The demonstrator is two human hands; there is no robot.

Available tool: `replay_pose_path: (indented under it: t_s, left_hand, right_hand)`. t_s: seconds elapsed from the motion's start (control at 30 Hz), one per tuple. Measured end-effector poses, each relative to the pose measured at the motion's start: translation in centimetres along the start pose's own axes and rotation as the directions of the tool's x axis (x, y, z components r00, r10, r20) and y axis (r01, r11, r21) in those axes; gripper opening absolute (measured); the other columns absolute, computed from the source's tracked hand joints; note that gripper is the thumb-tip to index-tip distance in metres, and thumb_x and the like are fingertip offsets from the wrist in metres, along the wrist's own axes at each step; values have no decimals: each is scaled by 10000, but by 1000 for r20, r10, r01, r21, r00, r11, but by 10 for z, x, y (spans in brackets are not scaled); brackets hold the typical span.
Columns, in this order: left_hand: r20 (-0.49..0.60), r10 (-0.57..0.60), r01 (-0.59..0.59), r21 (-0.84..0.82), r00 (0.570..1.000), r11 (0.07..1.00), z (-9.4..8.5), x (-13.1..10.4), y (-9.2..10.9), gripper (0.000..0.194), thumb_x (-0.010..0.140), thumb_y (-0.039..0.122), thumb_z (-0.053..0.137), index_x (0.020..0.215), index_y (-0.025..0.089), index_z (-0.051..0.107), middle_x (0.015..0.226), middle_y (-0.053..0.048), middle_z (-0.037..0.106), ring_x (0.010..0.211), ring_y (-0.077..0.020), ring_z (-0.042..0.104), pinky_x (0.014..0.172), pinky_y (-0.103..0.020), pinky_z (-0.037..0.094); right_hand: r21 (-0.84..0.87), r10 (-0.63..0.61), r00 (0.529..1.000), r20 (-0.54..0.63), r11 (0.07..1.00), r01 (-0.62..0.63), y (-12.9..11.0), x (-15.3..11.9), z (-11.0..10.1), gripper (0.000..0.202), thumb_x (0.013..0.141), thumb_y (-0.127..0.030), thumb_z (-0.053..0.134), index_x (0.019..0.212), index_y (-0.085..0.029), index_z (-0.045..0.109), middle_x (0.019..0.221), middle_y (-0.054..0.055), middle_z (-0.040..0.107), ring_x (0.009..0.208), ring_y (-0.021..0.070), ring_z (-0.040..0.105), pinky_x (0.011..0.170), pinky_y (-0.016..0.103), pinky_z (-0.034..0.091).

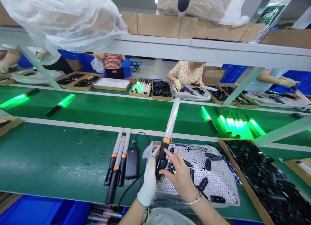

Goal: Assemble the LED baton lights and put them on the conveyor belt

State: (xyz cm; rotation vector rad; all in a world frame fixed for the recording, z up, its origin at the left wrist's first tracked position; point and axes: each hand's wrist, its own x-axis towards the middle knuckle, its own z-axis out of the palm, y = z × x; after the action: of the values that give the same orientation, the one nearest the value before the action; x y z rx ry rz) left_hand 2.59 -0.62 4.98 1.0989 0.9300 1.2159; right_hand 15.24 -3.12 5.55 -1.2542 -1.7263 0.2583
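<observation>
A light stick (172,119) with a clear, unlit tube, an orange band and a black handle stands tilted in the middle. My left hand (150,176), in a white glove, is wrapped round its black handle. Bare, with a bracelet at the wrist, my right hand (179,174) touches the handle from the right with thumb and fingertips, around a small black part. Beneath both hands lies a plastic-lined tray (230,189) filled with silvery cylinder ends, with several black pieces on top. Three unlit sticks (118,153) rest on the green bench left of my hands.
Beside those sticks lies a black power bank (132,163) with a cable. A cardboard box (243,176) of black parts is at right. Lit green sticks (234,123) lie on the conveyor (136,111). Across it, a person (188,74) works with gloved hands. A shelf (150,45) spans overhead.
</observation>
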Motion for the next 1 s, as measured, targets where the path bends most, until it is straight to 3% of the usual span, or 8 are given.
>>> replay_pose_path:
  t_s: [0.3, 0.4, 0.57, 0.73, 0.8, 0.83, 0.9, 1.0]
  left_hand:
    - [32, -15, 13, 53, 999, 999, 2, 21, -22, 535, 966, 532, 331, 1404, 267, 485, 1497, -41, 394, 1396, -205, 345, 1191, -351, 234]
    - [47, 3, -7, 75, 999, 997, 2, 31, -31, 504, 960, 503, 385, 1394, 273, 495, 1476, -34, 425, 1386, -202, 361, 1191, -355, 239]
    - [-22, -78, 80, 110, 997, 991, -2, 52, -58, 602, 913, 551, 455, 1418, 224, 470, 1487, -78, 402, 1395, -235, 342, 1208, -395, 189]
    - [-81, -89, 102, 181, 993, 978, 6, 63, -49, 565, 888, 526, 530, 1379, 245, 523, 1489, -51, 403, 1389, -209, 349, 1190, -322, 232]
    - [-115, -132, 153, 204, 985, 967, 11, 70, -38, 572, 850, 503, 606, 1360, 252, 543, 1337, -67, 561, 1164, -181, 569, 1016, -250, 443]
    - [-128, -183, 205, 185, 975, 961, 13, 76, -34, 613, 831, 510, 627, 1374, 244, 526, 1154, -75, 656, 920, -147, 650, 812, -216, 524]
    - [-134, -278, 291, 96, 951, 952, 13, 97, -32, 715, 819, 549, 618, 1427, 213, 446, 732, -18, 642, 472, -68, 503, 437, -169, 402]
    - [-125, -252, 269, 148, 960, 952, 3, 153, -41, 749, 848, 571, 535, 1469, 205, 332, 716, 12, 561, 383, -31, 351, 355, -161, 262]
  right_hand:
    - [148, 76, 995, -67, 987, -66, 15, 6, 7, 354, 911, -445, 600, 1197, -239, 567, 987, 42, 519, 672, 112, 499, 661, 247, 510]
    - [129, 160, 982, -103, 981, -146, 26, 10, 8, 438, 873, -434, 659, 1243, -225, 552, 935, 34, 512, 637, 117, 471, 606, 250, 494]
    - [160, 176, 984, -6, 972, -173, 46, 21, 10, 385, 841, -324, 712, 1198, -229, 605, 914, 28, 508, 661, 118, 489, 607, 232, 498]
    - [233, 304, 953, 11, 926, -298, 61, 29, 17, 528, 818, -362, 728, 1303, -259, 547, 914, 31, 516, 709, 143, 514, 616, 240, 496]
    - [322, 423, 905, 36, 853, -411, 71, 28, 19, 634, 831, -404, 700, 1386, -238, 442, 910, 22, 524, 622, 118, 478, 588, 234, 493]
    - [368, 476, 878, 50, 809, -459, 77, 25, 19, 645, 848, -433, 668, 1400, -223, 410, 905, 21, 525, 604, 112, 475, 584, 230, 495]
    - [433, 555, 828, 75, 730, -529, 94, 19, 19, 632, 885, -495, 589, 1398, -188, 384, 884, 26, 524, 613, 116, 501, 596, 226, 499]
    - [454, 655, 754, 36, 662, -597, 123, 6, 18, 661, 894, -583, 530, 1379, -159, 383, 803, 18, 508, 605, 125, 506, 582, 225, 475]
